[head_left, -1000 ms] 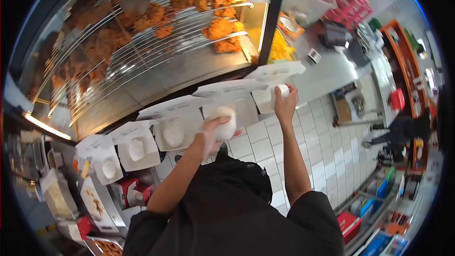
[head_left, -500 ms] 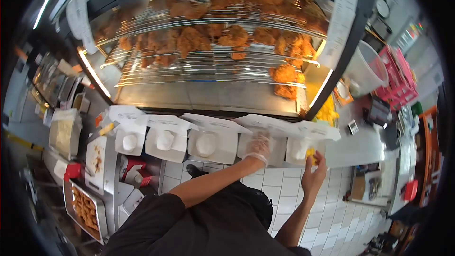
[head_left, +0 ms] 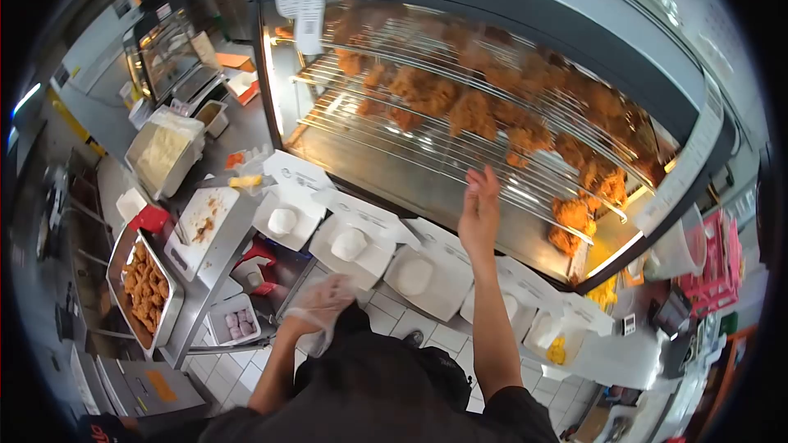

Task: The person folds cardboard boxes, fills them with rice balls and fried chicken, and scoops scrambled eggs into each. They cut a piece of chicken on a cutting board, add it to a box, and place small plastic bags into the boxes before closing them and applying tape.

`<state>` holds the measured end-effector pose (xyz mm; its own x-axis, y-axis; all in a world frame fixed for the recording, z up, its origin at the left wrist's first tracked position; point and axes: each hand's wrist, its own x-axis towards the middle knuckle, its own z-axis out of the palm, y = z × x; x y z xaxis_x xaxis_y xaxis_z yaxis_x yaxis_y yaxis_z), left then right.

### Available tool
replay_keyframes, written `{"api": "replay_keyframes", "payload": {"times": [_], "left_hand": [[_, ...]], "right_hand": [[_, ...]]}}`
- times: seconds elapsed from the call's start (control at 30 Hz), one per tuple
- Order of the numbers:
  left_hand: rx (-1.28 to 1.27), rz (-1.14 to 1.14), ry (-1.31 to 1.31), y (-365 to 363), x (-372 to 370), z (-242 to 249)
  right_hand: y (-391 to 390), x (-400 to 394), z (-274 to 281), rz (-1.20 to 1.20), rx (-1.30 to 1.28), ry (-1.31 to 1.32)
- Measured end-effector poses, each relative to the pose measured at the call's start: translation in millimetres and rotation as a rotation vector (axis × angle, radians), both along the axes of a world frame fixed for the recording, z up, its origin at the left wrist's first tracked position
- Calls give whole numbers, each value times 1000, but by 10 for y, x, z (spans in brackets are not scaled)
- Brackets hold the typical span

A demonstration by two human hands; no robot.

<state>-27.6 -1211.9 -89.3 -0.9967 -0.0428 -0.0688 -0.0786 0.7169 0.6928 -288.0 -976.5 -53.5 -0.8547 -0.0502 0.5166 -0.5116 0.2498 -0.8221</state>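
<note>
My left hand [head_left: 324, 302], in a clear plastic glove, hangs in front of the row of boxes, its fingers stretched out and slightly blurred. Nothing shows in it. My bare right hand [head_left: 480, 207] is raised before the heated display cabinet [head_left: 386, 172], fingers extended and holding nothing. Several open white takeaway boxes [head_left: 341, 267] line the counter below the cabinet. White mounds, probably rice [head_left: 349, 244], sit in them. Yellow food pieces [head_left: 556, 350] lie in the rightmost box. Part of the row is hidden behind my right forearm.
Fried chicken [head_left: 472, 112] fills the cabinet's wire racks. At left are a tray of brown fried pieces [head_left: 146, 291], a stained white cutting board [head_left: 205, 217] and a tub of pale flour-like powder [head_left: 164, 152]. A pink crate [head_left: 710, 258] stands at far right.
The view has turned left. My gloved left hand has left the second box from the right and moved left. My right hand has risen from the rightmost box to before the cabinet.
</note>
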Motion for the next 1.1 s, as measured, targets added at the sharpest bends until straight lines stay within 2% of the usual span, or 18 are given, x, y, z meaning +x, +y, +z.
{"api": "replay_keyframes", "payload": {"times": [0.07,0.13,0.17,0.23,0.3,0.37,0.43,0.5,0.57,0.63,0.67,0.7,0.77,0.83,0.87,0.93,1.0,1.1], "left_hand": [[116,92,2,-351,241,-93],[746,621,-112,-509,407,-83],[754,616,-114,-601,388,-54],[552,570,-40,-836,182,33],[537,490,-132,-1017,-112,171],[747,432,5,-1157,-406,221],[752,314,-37,-1117,-783,447],[208,-206,252,-938,-1212,699],[93,-527,273,-354,-1558,1450],[46,-750,546,131,-1928,1621],[-18,-833,629,437,-2069,1915],[-83,-906,712,756,-2214,2218],[-294,-734,898,1368,-2708,2418],[-484,-494,843,1959,-3174,2617],[-879,-524,769,2201,-3487,2678],[-1288,-538,670,2459,-3784,2639],[-467,-295,558,2571,-3880,2634],[-626,-442,636,2444,-3614,2680]], "right_hand": [[-140,31,116,55,-42,-71],[-270,29,195,113,-45,-147],[-354,13,200,109,-38,-145],[-486,-34,168,131,136,-105],[-701,-28,87,102,29,-149],[-826,-11,114,-8,-65,-176],[-864,14,126,2,2,-267],[-925,22,108,-95,-12,-182],[-810,196,140,-164,3,-112],[-680,477,240,-320,31,108],[-524,638,159,-359,101,127],[-404,831,179,-343,10,19],[-132,1237,186,-322,-68,-116],[239,1578,71,-343,-52,-223],[429,1761,-15,-359,-49,-313],[766,2066,-205,-499,-103,-438],[1059,2314,-293,-556,-126,-511],[1319,2460,-365,-608,-152,-639]]}}
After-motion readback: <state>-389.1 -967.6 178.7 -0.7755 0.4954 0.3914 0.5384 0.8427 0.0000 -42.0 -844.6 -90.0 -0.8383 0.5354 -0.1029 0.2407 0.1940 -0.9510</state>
